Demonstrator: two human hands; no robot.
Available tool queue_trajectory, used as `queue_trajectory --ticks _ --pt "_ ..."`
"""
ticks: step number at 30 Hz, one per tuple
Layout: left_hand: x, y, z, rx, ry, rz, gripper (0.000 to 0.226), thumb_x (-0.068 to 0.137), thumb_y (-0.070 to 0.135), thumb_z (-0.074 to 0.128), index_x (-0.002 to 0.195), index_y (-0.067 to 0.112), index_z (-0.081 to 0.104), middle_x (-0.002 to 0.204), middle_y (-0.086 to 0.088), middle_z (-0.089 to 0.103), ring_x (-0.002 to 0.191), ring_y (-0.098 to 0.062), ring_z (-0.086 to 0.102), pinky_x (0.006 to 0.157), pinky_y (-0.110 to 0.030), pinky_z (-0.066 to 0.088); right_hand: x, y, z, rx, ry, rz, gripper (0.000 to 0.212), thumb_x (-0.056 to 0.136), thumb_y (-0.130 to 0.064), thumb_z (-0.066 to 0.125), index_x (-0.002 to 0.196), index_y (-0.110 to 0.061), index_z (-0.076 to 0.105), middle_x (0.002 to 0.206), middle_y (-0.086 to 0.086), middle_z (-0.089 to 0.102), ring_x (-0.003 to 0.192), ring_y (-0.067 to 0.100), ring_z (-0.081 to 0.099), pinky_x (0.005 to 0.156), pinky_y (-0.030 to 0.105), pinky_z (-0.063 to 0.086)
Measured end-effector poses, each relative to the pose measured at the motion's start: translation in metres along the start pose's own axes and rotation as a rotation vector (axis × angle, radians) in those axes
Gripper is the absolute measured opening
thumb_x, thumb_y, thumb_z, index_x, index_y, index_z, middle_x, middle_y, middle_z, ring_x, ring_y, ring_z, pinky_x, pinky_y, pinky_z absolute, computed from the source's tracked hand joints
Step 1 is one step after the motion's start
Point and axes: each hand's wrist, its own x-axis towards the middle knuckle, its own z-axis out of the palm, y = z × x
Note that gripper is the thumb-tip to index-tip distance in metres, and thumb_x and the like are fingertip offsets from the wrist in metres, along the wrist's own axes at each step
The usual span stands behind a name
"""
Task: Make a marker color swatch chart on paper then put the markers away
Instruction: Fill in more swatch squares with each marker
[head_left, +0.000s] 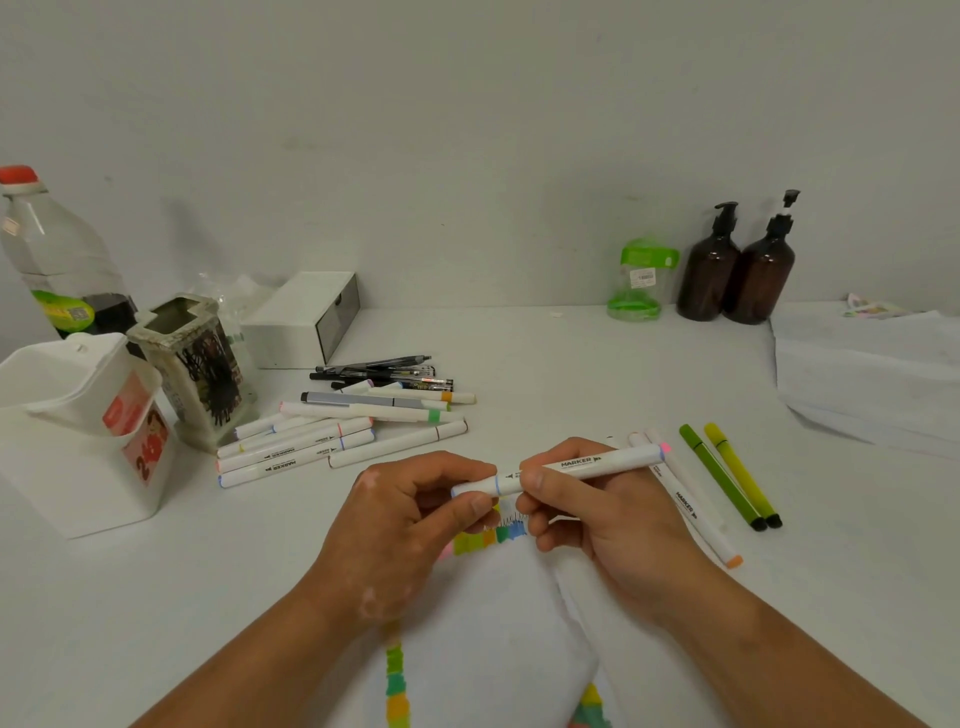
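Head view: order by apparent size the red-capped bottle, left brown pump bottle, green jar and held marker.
1. Red-capped bottle
2. Left brown pump bottle
3. Green jar and held marker: unranked; the marker is long, thin and nearer the camera.

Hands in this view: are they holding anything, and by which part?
Yes, one white marker, held by both hands. The left hand pinches its left end; the right hand grips the barrel right beside it.

L hand (410, 519) & R hand (602, 514) bare, short nails; both forearms (249, 654) bare to frame edge.
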Motion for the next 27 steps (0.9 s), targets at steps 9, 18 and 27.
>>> queue_trajectory --ticks 9,18,27 --pt "0.008 0.0 -0.019 0.282 0.027 0.062 0.022 0.083 0.039 0.061 0.103 0.044 0.069 0.099 0.029 0.067 0.088 0.006 0.067 0.062 -0.004 0.048 0.0 -0.015 -0.018 0.058 -0.189 0.048 0.053 0.08 -0.054 0.063 0.106 -0.012 0.08 0.101 0.023 0.075 0.07 0.02 0.063 0.052 0.029 0.05" --pt "0.014 -0.027 -0.029 0.639 0.131 0.073 0.043 0.089 0.024 0.073 0.128 0.04 0.061 0.119 0.022 0.056 0.107 0.005 0.05 0.091 -0.004 0.036 0.002 -0.002 -0.013 -0.81 0.057 0.015 0.017 0.076 -0.031 0.084 0.085 -0.039 0.073 0.069 -0.014 0.074 0.059 -0.002 0.063 0.062 0.013 0.046" --pt "0.028 -0.042 -0.041 0.944 0.205 -0.153 0.038 0.097 0.027 0.06 0.135 0.028 0.059 0.139 0.003 0.057 0.131 -0.02 0.046 0.111 -0.041 0.034 0.011 -0.001 -0.052 -1.255 0.365 0.064 0.015 0.075 -0.032 0.077 0.087 -0.038 0.07 0.079 -0.016 0.067 0.075 0.001 0.062 0.071 0.031 0.057"
